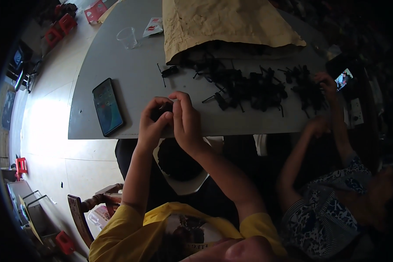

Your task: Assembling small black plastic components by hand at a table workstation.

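Just above the table's near edge, my left hand (149, 127) and my right hand (187, 121) come together around a small black part (158, 112). Fingers and thumbs of both hands close on it and hide most of its shape. Beyond them a single black piece with a thin rod (170, 71) lies apart on the tabletop. To the right spreads a heap of similar black plastic pieces (249, 87), with thin rods poking out. Below my hands, at my lap, sits a pale basin (185, 188) with dark contents too dim to make out.
A brown paper sack (231, 26) opens toward the heap. On the left are a phone (108, 107), a clear cup (128, 38) and a small packet (153, 27). At right, another person's hands (326, 85) are by more black pieces, near a lit screen (344, 79).
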Demonstrator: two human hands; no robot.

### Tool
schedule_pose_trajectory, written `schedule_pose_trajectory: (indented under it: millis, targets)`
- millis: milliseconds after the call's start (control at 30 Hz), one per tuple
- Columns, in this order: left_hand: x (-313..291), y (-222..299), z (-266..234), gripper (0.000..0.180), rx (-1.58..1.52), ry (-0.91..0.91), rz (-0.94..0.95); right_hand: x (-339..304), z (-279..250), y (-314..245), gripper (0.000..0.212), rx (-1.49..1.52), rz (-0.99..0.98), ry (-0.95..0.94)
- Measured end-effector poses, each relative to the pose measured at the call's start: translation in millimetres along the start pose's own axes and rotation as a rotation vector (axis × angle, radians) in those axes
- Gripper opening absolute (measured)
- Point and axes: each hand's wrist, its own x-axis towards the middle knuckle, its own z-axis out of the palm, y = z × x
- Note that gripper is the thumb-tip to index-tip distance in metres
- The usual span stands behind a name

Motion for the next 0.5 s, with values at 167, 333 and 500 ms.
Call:
schedule_pose_trajectory:
  millis: [167,333,500]
  targets:
    - [-3,-16,-11,0.03,0.018,0.115,0.027,5,-3,1,0.028,-0.298,-0.254,0.011]
    - [-7,-15,-15,0.034,0.321,0.008,0.082,6,-18,-7,0.024,-0.372,-0.409,-0.023]
    - [-3,-13,0,0.031,0.547,-0.066,0.2,4,-27,-7,0.018,-0.313,-0.377,-0.035]
